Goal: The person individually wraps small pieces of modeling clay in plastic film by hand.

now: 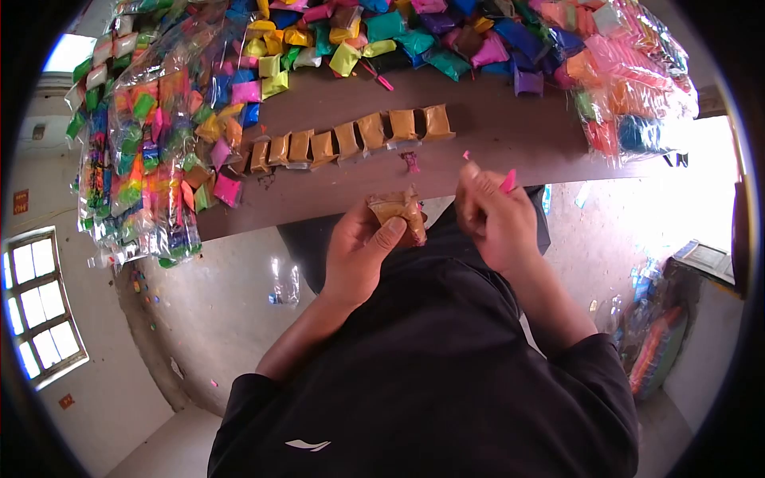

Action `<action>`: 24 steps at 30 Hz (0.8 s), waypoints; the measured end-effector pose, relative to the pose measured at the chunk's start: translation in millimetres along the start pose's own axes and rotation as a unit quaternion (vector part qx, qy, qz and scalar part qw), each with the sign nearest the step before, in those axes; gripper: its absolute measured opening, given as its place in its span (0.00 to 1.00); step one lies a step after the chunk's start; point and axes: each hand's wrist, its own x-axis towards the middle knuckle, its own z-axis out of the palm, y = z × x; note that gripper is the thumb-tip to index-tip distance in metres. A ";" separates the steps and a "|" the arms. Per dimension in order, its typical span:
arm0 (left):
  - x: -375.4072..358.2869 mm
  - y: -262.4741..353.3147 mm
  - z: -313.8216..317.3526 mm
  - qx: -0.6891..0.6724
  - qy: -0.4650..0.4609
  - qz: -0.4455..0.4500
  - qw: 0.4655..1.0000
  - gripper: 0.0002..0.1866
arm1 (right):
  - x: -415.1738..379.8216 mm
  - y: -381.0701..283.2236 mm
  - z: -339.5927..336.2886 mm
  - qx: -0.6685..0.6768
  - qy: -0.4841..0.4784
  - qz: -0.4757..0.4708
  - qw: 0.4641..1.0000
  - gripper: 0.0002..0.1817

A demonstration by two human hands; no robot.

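Note:
My left hand (pixel 358 247) is closed around a brown packet (pixel 401 213), its thumb pressed on the front. To the right, my right hand (pixel 498 215) has its fingers curled round a pink tool, whose end (pixel 508 182) shows past the knuckles. A small pink bit (pixel 466 154) shows at its fingertips. Beyond the hands, several brown packets (pixel 343 140) lie in a slanting row on the table (pixel 335 102). A small dark pink lump (pixel 410 162) sits between that row and the table's front edge.
Colourful packets (pixel 386 28) are heaped along the back of the table. Clear bags of coloured packets stand at the left (pixel 143 151) and right (pixel 629 80). A thin pink stick (pixel 384 80) lies before the heap. The front edge runs just beyond my hands.

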 end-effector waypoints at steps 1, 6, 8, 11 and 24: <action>0.9 1.2 -1.2 -0.016 -0.006 -0.004 1.000 0.16 | -1.8 3.4 1.1 -0.001 -0.001 0.000 1.000 0.14; 2.3 -3.7 -3.9 -0.056 -0.029 -0.018 0.998 0.17 | -7.9 10.1 38.1 -0.152 0.024 -0.082 0.985 0.08; 4.1 -6.1 -6.3 -0.091 -0.052 -0.050 0.993 0.17 | -4.6 8.8 33.8 -0.140 0.001 -0.041 0.989 0.09; 6.1 -16.4 -18.1 -0.162 -0.095 -0.073 0.979 0.17 | -2.6 12.4 30.7 -0.074 -0.026 -0.076 0.994 0.07; 13.2 1.1 -10.7 -0.129 0.026 -0.064 0.989 0.12 | -9.2 11.8 26.3 -0.430 0.019 -0.248 0.868 0.11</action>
